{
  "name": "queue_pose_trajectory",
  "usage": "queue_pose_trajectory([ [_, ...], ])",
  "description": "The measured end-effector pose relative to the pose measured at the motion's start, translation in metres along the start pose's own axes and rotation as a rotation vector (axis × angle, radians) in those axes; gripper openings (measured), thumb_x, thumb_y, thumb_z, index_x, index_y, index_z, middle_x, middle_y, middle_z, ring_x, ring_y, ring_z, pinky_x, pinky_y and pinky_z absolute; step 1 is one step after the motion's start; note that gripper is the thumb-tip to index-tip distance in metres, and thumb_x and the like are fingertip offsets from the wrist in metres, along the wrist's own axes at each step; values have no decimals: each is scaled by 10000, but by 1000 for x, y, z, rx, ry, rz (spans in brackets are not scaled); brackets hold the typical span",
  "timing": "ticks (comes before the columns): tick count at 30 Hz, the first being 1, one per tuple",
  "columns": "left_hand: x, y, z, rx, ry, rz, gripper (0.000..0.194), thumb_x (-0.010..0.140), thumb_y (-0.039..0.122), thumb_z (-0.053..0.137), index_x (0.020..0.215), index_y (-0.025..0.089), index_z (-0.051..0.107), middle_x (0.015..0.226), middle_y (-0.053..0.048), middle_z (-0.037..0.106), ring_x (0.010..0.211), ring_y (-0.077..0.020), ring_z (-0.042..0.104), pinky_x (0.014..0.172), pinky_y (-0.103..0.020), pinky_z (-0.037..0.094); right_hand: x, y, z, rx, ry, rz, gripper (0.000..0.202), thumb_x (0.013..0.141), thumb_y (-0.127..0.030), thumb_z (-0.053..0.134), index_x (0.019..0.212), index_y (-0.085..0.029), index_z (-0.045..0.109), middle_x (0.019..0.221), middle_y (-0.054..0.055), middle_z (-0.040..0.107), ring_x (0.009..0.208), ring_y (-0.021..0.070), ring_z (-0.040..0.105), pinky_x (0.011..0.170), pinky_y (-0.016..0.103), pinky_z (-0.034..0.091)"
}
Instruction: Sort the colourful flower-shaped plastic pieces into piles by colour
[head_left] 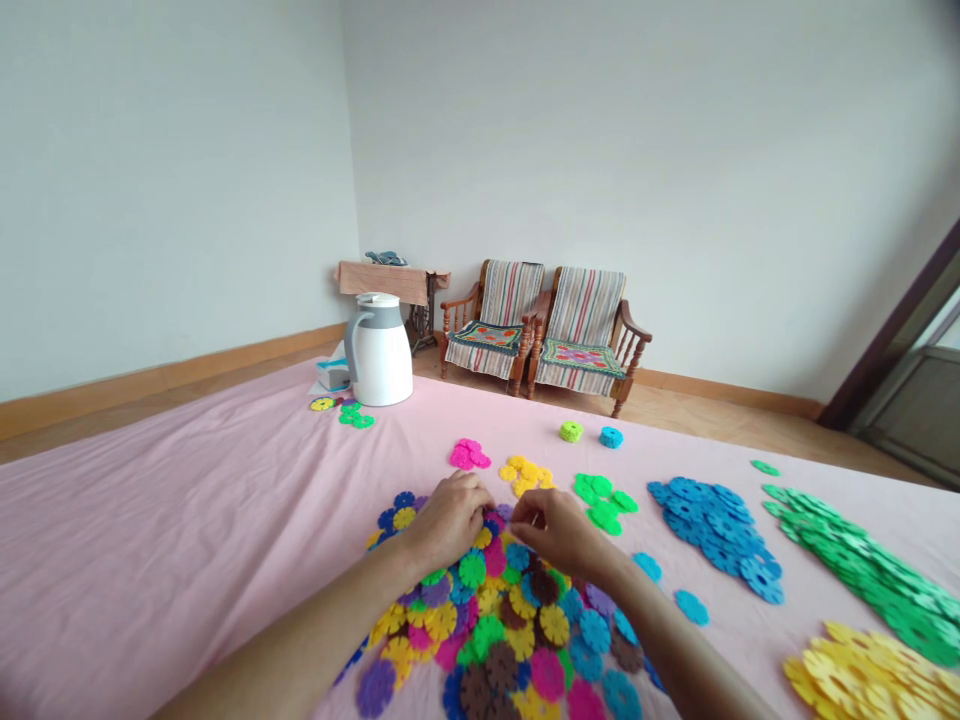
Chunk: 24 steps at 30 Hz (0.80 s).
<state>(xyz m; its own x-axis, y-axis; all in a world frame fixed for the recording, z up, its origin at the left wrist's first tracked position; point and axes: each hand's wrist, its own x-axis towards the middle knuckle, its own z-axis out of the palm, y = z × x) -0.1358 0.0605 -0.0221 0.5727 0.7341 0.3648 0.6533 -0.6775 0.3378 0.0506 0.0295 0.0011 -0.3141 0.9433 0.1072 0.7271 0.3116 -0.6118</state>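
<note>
Many flat notched plastic discs in mixed colours form a heap [487,600] on a pink cloth [187,520]. Over the heap's far edge is my left hand [450,515], its fingers curled down and pressed together; what they hold, if anything, is hidden. Close by on the right, my right hand [551,520] has its fingers bent in a pinch above the discs, and nothing can be made out between them. A purple disc [505,512] lies between the two hands. Just beyond them are small groups of pink discs [469,454] and yellow-orange discs [527,474].
Green discs [600,502], a blue pile [716,530], a long green row [862,560] and a yellow pile [877,675] lie to the right. A white jug [384,360] stands at the far left, beside a box [333,374]. Two wooden chairs [581,340] are behind.
</note>
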Motion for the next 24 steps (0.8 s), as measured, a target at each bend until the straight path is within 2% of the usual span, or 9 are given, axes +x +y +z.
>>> queue_pose_trajectory([
  [6,0,2,-1,7,-6,-2,308,762,59,436,881,205,679,868,-51,604,903,-186,515,838,-297,407,-6,-6,11,-151,8,-40,61,647,-192,547,704,-174,557,700,1,565,637,107,463,555,208,308],
  [9,0,2,-2,12,-3,-3,308,762,57,438,886,205,678,868,-50,603,904,-186,514,839,-298,406,-7,-8,9,-126,-45,-22,96,623,-176,549,718,-175,536,709,-7,551,638,102,441,553,205,304],
  [12,0,1,-1,10,-2,-7,302,765,59,439,882,202,677,867,-52,602,900,-186,516,836,-298,407,-6,-10,7,-102,-46,-8,104,606,-169,553,708,-177,532,697,-14,545,631,101,431,550,209,305],
  [17,0,1,0,-1,2,-1,305,763,52,438,885,196,677,867,-54,607,897,-184,520,820,-293,412,1,-6,4,93,-70,18,61,604,-115,508,607,-176,506,590,-36,521,563,83,451,520,190,331],
  [19,0,1,-1,-2,3,0,308,762,49,436,885,195,678,866,-52,609,894,-184,521,817,-292,413,5,1,1,134,-6,49,71,604,-109,513,584,-176,501,565,-39,522,546,81,462,508,185,336],
  [21,0,2,-1,5,6,-1,299,773,56,433,875,190,680,859,-52,610,889,-184,521,815,-292,414,9,10,-2,130,115,120,63,618,-129,530,586,-178,508,547,-36,530,536,89,482,496,189,336],
  [24,1,3,-2,18,10,2,292,795,72,424,864,188,684,849,-52,609,886,-184,519,812,-291,414,13,24,-7,108,275,236,52,694,-165,492,703,-172,543,621,-1,593,559,107,544,510,202,361],
])
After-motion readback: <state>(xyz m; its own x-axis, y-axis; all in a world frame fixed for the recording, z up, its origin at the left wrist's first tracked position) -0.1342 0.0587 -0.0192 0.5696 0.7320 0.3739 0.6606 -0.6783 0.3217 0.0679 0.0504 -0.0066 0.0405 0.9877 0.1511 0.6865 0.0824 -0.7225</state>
